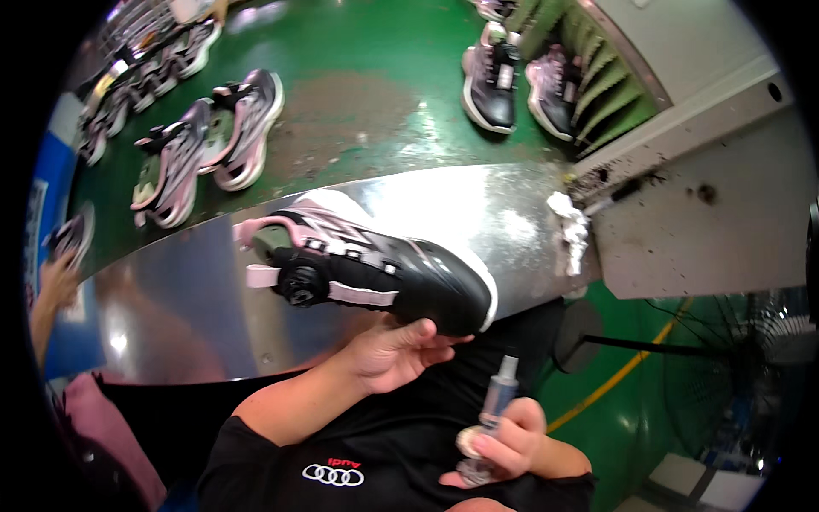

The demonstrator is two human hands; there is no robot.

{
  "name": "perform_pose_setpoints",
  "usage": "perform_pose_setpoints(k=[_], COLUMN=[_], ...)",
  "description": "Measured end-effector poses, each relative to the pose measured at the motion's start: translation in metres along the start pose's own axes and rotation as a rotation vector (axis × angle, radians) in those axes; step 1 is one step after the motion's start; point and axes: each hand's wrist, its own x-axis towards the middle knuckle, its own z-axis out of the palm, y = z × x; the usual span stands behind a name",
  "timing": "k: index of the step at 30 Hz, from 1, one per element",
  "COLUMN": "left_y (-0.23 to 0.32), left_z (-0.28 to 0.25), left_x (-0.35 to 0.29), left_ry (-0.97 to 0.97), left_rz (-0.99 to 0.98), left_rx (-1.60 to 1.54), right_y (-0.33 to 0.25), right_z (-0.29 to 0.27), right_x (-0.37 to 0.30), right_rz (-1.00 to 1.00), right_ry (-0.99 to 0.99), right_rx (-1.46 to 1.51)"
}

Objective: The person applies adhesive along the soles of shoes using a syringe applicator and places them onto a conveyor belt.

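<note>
A black and pink sneaker (367, 264) with a white sole is tilted over the metal tabletop, its toe to the right. It has a round black dial and a pink pull tab near the collar. My left hand (388, 354) grips the shoe's near edge close to the forefoot; most of the fingers are hidden underneath. Lower right, by my body, my right hand (516, 435) is closed around a slim translucent tube (502, 388) with a pale tip pointing up. A small round cream-coloured piece (467, 441) shows beside those fingers; I cannot tell what it is.
The metal tabletop (188, 316) holds crumpled white tissue (570, 230) at its right. Beyond are sneakers on a green surface (358, 43) and a machine opening with green flaps (627, 85). Another person's hand (58, 282) touches a shoe at far left. A fan (725, 358) stands right.
</note>
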Motion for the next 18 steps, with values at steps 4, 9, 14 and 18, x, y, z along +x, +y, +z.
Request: perform_pose_setpoints(k=[4, 9, 14, 18], left_y=[0.002, 0.027, 0.064, 0.113], left_z=[-0.008, 0.010, 0.001, 0.003], left_x=[-0.045, -0.145, -0.200, -0.228], left_ry=[0.023, 0.479, 0.903, 1.022], left_rz=[-0.041, 0.134, 0.524, 0.547], left_rx=[-0.175, 0.056, 0.842, 1.522], right_y=[0.020, 0.065, 0.087, 0.095], right_z=[-0.010, 0.013, 0.039, 0.064], right_x=[-0.004, -0.010, 0.006, 0.012], right_rz=[0.064, 0.196, 0.265, 0.384], right_ry=[-0.065, -0.068, 0.022, 0.042], right_rx=[-0.109, 0.051, 0.325, 0.561])
